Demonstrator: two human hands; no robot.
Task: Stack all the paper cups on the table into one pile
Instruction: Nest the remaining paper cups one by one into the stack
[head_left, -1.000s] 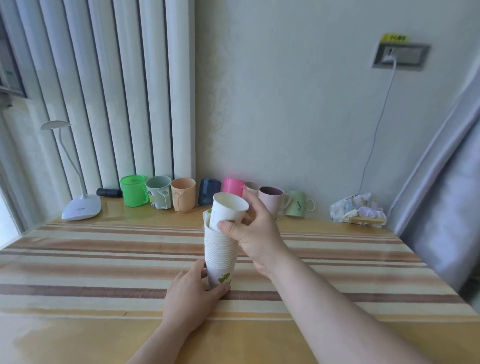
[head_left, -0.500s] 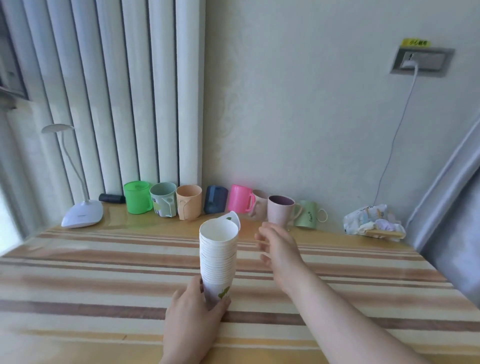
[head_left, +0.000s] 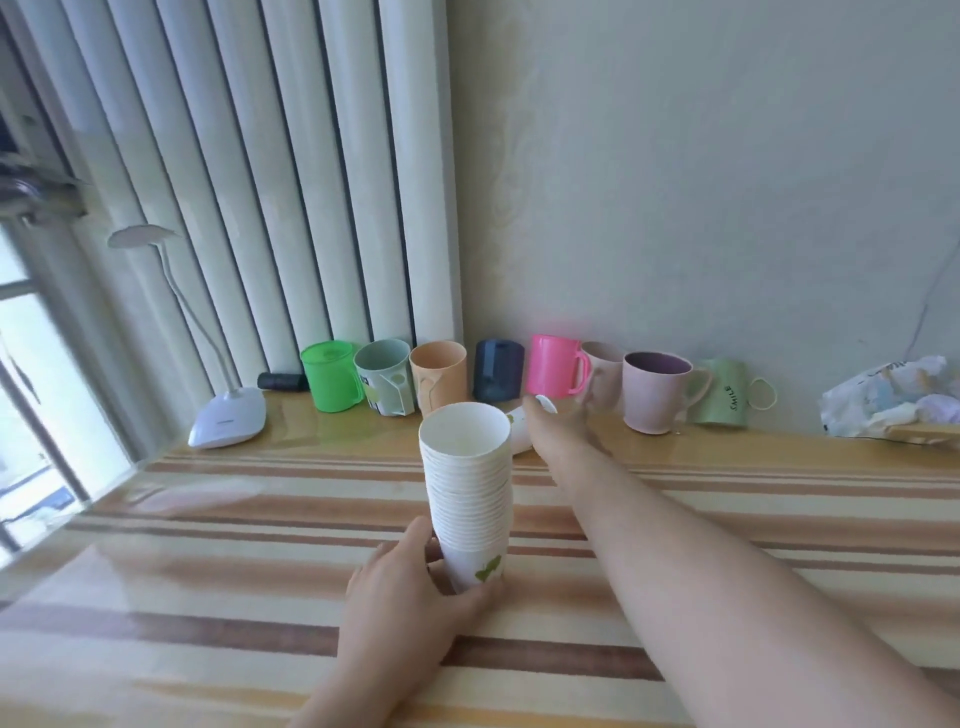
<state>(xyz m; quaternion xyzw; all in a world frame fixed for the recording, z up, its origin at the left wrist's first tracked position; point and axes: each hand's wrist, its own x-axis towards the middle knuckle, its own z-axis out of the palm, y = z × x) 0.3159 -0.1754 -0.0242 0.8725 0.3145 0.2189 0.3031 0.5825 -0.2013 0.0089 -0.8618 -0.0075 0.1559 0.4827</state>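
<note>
A tall stack of white paper cups (head_left: 466, 488) stands upright on the striped table (head_left: 208, 519), the bottom cup showing a green leaf print. My left hand (head_left: 410, 597) grips the base of the stack. Just behind the stack a loose white paper cup (head_left: 518, 431) lies on its side. My right hand (head_left: 563, 428) reaches past the stack and rests on this cup. Its fingers are blurred and partly hidden, so the grip is unclear.
A row of plastic mugs lines the wall: green (head_left: 330, 376), grey-green (head_left: 384, 376), peach (head_left: 439, 376), navy (head_left: 498, 374), pink (head_left: 553, 366), mauve (head_left: 655, 392), pale green (head_left: 724, 395). A white desk lamp (head_left: 228, 418) stands at left, a crumpled bag (head_left: 893, 402) at right.
My right hand dropped a cup into the stack, let go and reached back to the loose cup behind it. My left hand stayed on the stack's base. The view has tilted.
</note>
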